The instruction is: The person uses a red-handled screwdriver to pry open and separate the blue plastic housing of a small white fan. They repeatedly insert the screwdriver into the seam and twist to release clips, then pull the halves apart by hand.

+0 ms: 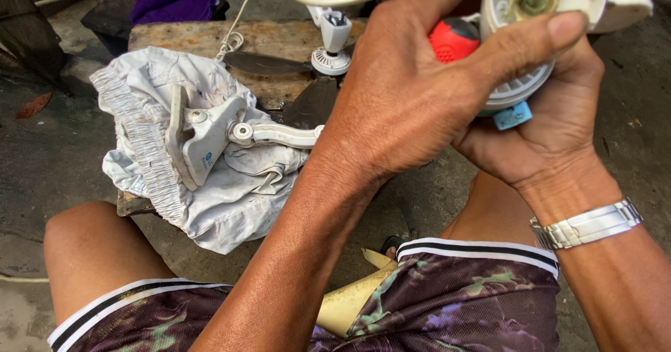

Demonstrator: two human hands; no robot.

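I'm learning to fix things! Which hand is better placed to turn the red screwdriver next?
Probably the left. The left hand is already closed around the red screwdriver, thumb lying across the white housing. The right hand cradles that housing from underneath, so it is busy steadying it.

I am wearing a silver metal watch on my right wrist. Below the watch, I am wearing dark purple patterned shorts, their hems trimmed with white-and-black stripes.
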